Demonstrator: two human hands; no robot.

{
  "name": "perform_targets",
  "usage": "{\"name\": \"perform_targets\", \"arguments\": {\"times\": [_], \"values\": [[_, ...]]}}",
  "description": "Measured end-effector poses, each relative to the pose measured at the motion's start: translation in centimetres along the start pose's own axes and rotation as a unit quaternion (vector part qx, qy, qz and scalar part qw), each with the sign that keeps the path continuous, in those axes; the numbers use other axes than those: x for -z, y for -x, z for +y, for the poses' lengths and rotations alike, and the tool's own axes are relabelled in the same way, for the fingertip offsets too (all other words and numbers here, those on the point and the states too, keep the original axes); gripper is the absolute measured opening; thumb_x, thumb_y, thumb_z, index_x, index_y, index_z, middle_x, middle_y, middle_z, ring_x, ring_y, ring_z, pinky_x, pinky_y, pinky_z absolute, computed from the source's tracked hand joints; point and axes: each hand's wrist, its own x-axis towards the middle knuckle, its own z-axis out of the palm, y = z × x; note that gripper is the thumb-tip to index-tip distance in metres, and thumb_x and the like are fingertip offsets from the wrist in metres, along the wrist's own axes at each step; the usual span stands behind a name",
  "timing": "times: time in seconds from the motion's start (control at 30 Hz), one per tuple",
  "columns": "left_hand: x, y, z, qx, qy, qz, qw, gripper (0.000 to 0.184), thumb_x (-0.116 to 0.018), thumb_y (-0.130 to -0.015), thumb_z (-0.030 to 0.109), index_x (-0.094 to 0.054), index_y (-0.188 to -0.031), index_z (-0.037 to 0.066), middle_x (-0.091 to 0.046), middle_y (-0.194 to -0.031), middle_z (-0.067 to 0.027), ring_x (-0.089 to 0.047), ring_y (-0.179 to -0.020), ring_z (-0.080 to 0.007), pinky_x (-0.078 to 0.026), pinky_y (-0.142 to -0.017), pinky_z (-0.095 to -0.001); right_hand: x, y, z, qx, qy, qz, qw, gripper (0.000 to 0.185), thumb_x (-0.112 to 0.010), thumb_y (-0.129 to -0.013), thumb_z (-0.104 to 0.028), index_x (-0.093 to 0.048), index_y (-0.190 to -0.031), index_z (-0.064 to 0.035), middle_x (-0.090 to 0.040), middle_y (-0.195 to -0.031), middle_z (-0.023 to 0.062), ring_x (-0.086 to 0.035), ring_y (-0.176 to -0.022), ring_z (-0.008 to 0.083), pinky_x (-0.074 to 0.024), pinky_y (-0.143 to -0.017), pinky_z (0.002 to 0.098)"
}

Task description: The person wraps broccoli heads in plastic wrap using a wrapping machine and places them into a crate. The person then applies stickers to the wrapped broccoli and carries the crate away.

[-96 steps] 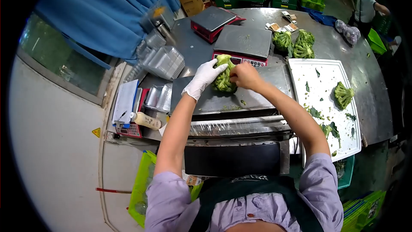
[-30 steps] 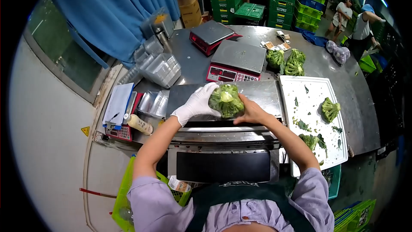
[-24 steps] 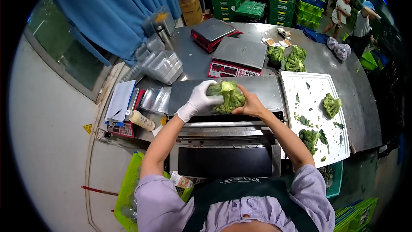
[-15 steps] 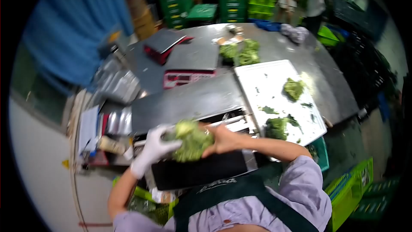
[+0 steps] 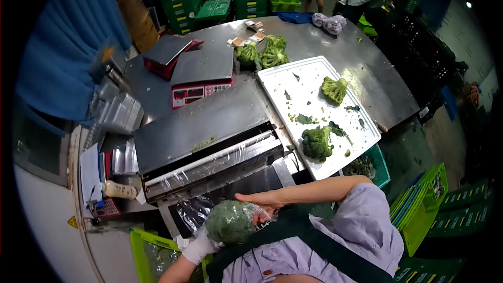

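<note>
A: So, where do we stand with the broccoli head (image 5: 229,222)?

B: We have it low in front of the dark apron (image 5: 322,241), crown toward us, with clear film (image 5: 194,212) over it. We'd judge it covered but not neatly closed: loose film shows at both sides.

A: And our grip?

B: Clamped from two sides. Our gloved left hand (image 5: 200,247) supports it from below, fingers mostly hidden; our bare right hand (image 5: 263,202) presses film against the other side, some fingers curled in.

A: What lies just beyond it?

B: The dark plate (image 5: 257,182), then the film roll (image 5: 209,162) along the front of the metal worktop (image 5: 201,126).

A: What's left unwrapped?

B: On the white tray (image 5: 280,81) we count two, a near floret head (image 5: 316,144) and a far floret head (image 5: 334,90), both apparently bare among scraps. A broccoli cluster (image 5: 274,52) sits behind, beside the front scale (image 5: 203,65); we see no film there either.

A: Anything finished?

B: We cannot tell; the contents of the green crate (image 5: 138,243) are unclear.
</note>
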Motion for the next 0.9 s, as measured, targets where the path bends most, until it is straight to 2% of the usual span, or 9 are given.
{"name": "perform_targets", "arguments": {"times": [0.07,0.1,0.13,0.17,0.37,0.5,0.57,0.73,0.9], "values": [[-0.1,1.9,-0.7,-0.08,-0.278,0.048,0.956,0.052,-0.039,-0.094,0.041,-0.034,-0.137,0.013,-0.043,-0.136,-0.0083,-0.043,-0.123,-0.0229,-0.035,-0.102,-0.0391,0.0,0.9,1.9,0.021,-0.003,0.025,0.999,0.077,-0.043,-0.074,-0.078,-0.064,-0.091,-0.0059,-0.064,-0.072,0.0048,-0.057,-0.054,0.0082,-0.0417,-0.044,0.0166],[-0.4,3.2,-0.7,0.008,0.07,0.112,0.991,0.056,-0.036,-0.093,0.049,-0.036,-0.136,0.013,-0.048,-0.13,-0.0094,-0.047,-0.118,-0.0246,-0.038,-0.098,-0.0394,-0.1,1.4,2.8,0.083,0.056,0.099,0.99,0.072,-0.047,-0.076,-0.074,-0.065,-0.087,-0.0051,-0.063,-0.07,0.0056,-0.057,-0.055,0.0094,-0.042,-0.047,0.0189],[-0.8,4.5,-0.7,0.091,0.411,0.164,0.892,0.062,-0.033,-0.092,0.056,-0.038,-0.134,0.012,-0.052,-0.125,-0.0105,-0.052,-0.113,-0.0264,-0.041,-0.095,-0.0396,-0.3,1.9,3.7,0.144,0.115,0.17,0.968,0.068,-0.051,-0.077,-0.07,-0.065,-0.082,-0.0043,-0.063,-0.068,0.0063,-0.057,-0.056,0.0105,-0.0423,-0.05,0.0212],[-1.1,5.8,0.0,0.13,0.326,0.178,0.919,0.074,-0.026,-0.088,0.067,-0.041,-0.131,0.009,-0.058,-0.113,-0.0114,-0.059,-0.097,-0.0274,-0.047,-0.084,-0.0398,-0.7,2.6,4.4,0.187,0.227,0.241,0.925,0.063,-0.054,-0.078,-0.065,-0.064,-0.076,-0.0031,-0.061,-0.064,0.0065,-0.056,-0.055,0.0117,-0.042,-0.051,0.0236],[-5.2,6.9,0.9,0.041,0.033,0.463,0.885,0.04,-0.042,-0.096,0.032,-0.06,-0.077,0.002,-0.053,-0.052,-0.0012,-0.048,-0.043,-0.0106,-0.038,-0.044,-0.0218,-4.6,4.6,4.9,0.357,0.211,0.43,0.802,0.045,-0.063,-0.086,-0.033,-0.05,-0.057,-0.0012,-0.042,-0.05,-0.0001,-0.037,-0.052,0.0047,-0.0307,-0.044,0.0269],[-0.9,5.0,-2.6,-0.117,-0.393,0.627,0.662,0.04,-0.057,-0.09,0.018,-0.047,-0.054,0.001,-0.042,-0.046,-0.0035,-0.041,-0.042,-0.0123,-0.031,-0.043,-0.0319,-0.5,2.5,5.7,0.386,0.158,0.53,0.738,0.048,-0.061,-0.088,-0.026,-0.04,-0.052,-0.0021,-0.033,-0.05,-0.0037,-0.029,-0.052,0.0037,-0.0216,-0.043,0.0269],[0.1,5.0,-2.2,-0.049,-0.172,0.681,0.711,0.039,-0.065,-0.084,0.013,-0.044,-0.053,0.0,-0.037,-0.044,-0.0078,-0.037,-0.038,-0.0108,-0.028,-0.038,-0.033,1.4,1.8,6.9,0.375,0.162,0.566,0.716,0.048,-0.061,-0.088,-0.024,-0.039,-0.052,-0.0011,-0.032,-0.049,-0.003,-0.029,-0.052,0.0038,-0.0214,-0.043,0.0272],[1.7,1.4,-5.1,-0.103,-0.493,0.611,0.611,0.018,-0.063,-0.083,0.018,-0.06,-0.067,0.009,-0.055,-0.057,-0.0121,-0.055,-0.047,-0.0278,-0.041,-0.043,-0.0347,2.3,-0.3,8.4,0.357,0.454,0.639,0.508,0.039,-0.063,-0.083,-0.015,-0.042,-0.053,-0.0032,-0.044,-0.047,0.0109,-0.046,-0.039,0.0225,-0.0331,-0.04,0.0368],[-0.5,-5.0,-5.0,-0.293,-0.306,0.507,0.751,0.02,-0.062,-0.073,0.005,-0.06,-0.093,0.004,-0.063,-0.079,-0.0079,-0.064,-0.07,-0.0244,-0.051,-0.064,-0.0292,1.5,-5.1,7.1,0.403,0.58,0.58,0.406,0.022,-0.064,-0.077,-0.014,-0.048,-0.062,-0.0101,-0.051,-0.056,0.0068,-0.053,-0.047,0.0242,-0.0385,-0.039,0.0358]]}}
